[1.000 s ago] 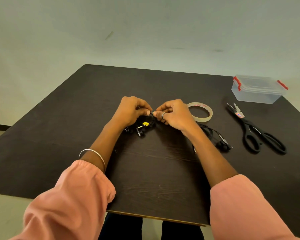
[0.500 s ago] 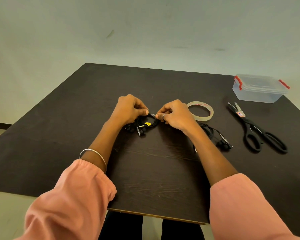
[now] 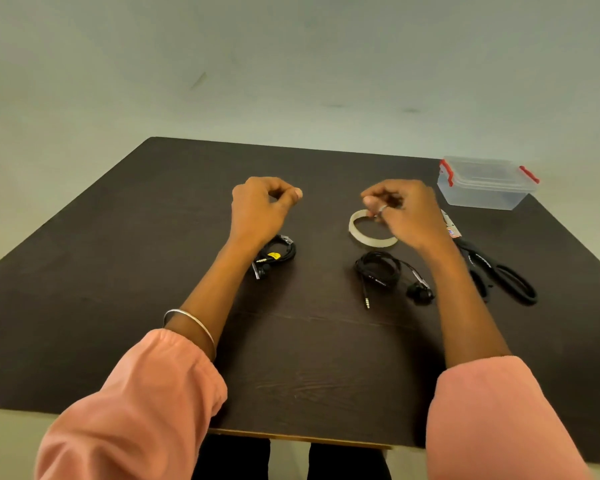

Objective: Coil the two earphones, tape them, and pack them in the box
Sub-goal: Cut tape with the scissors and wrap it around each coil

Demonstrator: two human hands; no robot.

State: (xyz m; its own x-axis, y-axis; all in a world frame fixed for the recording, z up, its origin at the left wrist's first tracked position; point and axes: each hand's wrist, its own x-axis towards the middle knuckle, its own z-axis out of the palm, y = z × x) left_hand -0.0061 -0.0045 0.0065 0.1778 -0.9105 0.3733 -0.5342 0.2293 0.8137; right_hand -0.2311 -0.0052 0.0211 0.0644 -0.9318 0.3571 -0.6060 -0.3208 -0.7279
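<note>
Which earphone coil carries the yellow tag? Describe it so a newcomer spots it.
On the dark table, look just below the left hand, beside that wrist. There lies a small, tight black earphone coil. Unlike the looser coil below the tape roll, it bears a yellow tag.
</note>
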